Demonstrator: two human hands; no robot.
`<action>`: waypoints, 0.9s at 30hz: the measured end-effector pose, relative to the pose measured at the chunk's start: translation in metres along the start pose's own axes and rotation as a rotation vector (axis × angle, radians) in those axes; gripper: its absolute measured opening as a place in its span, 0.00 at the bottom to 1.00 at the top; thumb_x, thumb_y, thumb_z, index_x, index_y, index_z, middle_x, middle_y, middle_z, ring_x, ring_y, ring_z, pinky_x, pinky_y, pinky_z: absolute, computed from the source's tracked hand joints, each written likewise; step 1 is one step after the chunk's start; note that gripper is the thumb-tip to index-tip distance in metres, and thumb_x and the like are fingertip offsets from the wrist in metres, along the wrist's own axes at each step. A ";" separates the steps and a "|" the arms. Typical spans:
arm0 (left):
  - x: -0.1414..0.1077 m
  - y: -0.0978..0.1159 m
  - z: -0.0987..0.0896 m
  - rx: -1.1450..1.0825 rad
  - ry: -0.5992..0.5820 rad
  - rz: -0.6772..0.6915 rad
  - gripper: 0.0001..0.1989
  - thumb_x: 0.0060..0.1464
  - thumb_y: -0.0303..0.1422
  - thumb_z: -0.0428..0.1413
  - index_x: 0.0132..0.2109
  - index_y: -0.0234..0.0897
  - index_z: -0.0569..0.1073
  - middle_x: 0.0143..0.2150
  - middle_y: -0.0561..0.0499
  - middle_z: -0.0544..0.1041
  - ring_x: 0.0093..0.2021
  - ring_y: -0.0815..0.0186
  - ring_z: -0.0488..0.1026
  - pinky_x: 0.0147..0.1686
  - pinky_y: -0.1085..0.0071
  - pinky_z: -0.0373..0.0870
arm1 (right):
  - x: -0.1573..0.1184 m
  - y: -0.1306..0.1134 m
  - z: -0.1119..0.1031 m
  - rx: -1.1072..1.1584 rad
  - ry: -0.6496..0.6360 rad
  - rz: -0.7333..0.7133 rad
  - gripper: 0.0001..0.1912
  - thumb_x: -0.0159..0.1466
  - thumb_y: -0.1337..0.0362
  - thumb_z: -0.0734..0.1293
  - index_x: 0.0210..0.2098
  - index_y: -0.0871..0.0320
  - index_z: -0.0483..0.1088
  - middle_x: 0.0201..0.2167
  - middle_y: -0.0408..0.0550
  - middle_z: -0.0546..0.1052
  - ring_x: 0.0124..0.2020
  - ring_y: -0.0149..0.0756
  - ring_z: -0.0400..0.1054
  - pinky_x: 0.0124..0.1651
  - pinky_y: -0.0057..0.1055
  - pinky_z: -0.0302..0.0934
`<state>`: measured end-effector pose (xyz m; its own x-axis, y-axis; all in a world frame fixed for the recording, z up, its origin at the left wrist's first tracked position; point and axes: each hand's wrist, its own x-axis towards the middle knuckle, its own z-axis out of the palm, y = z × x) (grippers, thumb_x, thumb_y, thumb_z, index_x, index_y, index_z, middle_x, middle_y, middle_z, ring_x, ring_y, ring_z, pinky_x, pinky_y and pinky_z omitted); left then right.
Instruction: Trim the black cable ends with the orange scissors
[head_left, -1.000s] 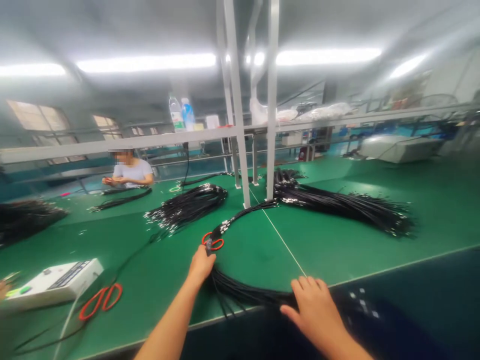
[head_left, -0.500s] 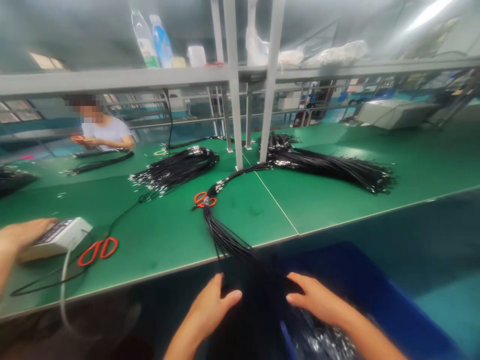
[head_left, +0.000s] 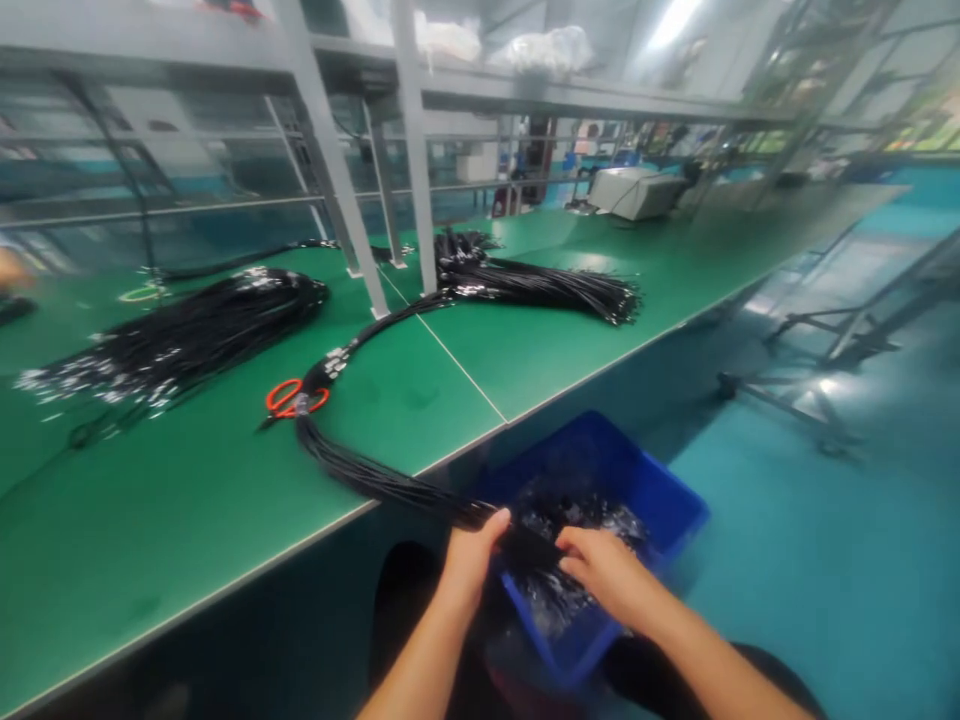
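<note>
A bundle of thin black cables (head_left: 375, 472) runs from the green tabletop over its front edge to my two hands. My left hand (head_left: 476, 548) is wrapped round the bundle just past the edge, thumb on top. Farther along it, my right hand (head_left: 600, 565) grips the same bundle with curled fingers. Beneath both hands is a blue plastic bin (head_left: 660, 490) holding more cables with shiny ends. On the table, the far part of the bundle lies across orange-handled scissors (head_left: 283, 400), which it partly covers.
A large pile of black cables (head_left: 187, 325) lies at the left of the green table (head_left: 420, 400). Another stack of cables (head_left: 547, 285) lies beyond the metal shelf posts (head_left: 416, 180). A pale box (head_left: 634, 190) stands farther back. Metal stand legs (head_left: 817, 390) are at right.
The view has swung to the right, showing more of the bin and floor. My hands have come closer together and closed round the cable bundle. The co-worker and white box have left the view.
</note>
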<state>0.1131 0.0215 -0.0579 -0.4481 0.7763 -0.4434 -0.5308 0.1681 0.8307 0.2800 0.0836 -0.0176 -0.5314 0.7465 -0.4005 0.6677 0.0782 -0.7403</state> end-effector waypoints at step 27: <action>-0.024 -0.011 0.019 -0.108 0.219 -0.029 0.10 0.35 0.33 0.67 0.23 0.31 0.77 0.16 0.56 0.71 0.20 0.72 0.66 0.24 0.75 0.62 | -0.005 0.023 0.011 0.506 -0.303 0.114 0.18 0.66 0.56 0.61 0.23 0.59 0.65 0.12 0.33 0.65 0.10 0.24 0.56 0.14 0.22 0.49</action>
<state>0.1437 0.0125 -0.0501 -0.5707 0.6194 -0.5390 -0.6146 0.1131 0.7807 0.2920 0.0748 -0.0385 -0.6458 0.5039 -0.5736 0.4378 -0.3711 -0.8189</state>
